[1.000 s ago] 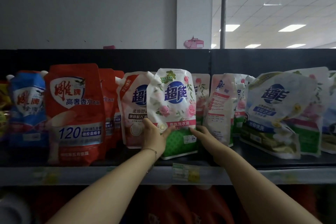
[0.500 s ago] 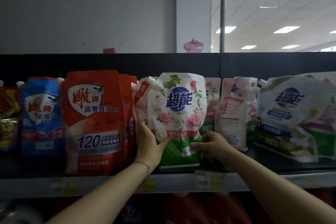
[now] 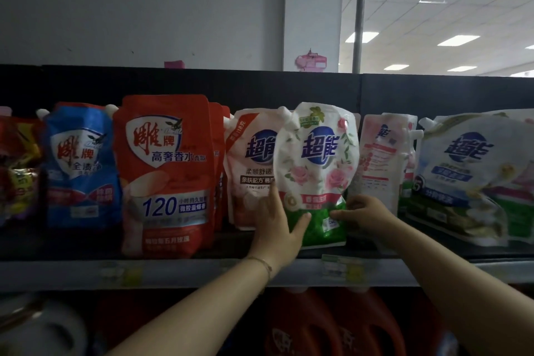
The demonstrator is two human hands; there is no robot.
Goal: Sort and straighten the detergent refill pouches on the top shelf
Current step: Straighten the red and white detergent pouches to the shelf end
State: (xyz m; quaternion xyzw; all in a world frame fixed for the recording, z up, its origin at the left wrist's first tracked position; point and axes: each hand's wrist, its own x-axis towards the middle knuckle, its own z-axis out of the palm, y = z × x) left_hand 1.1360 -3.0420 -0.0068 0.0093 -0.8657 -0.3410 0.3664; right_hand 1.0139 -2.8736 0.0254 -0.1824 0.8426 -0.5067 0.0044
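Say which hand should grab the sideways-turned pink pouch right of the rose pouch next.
The right hand: it pinches the rose pouch at its lower right edge, next to the turned pink pouch. The left hand grips the opposite edge, likely an awkward cross-reach.

rose pouch [image 3: 316, 170] shifted R; pink pouch [image 3: 251, 159] behind uncovered more

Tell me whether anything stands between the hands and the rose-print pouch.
Nothing visible does. The left hand grips the rose-print pouch at its lower left edge, and the right hand holds its lower right edge.
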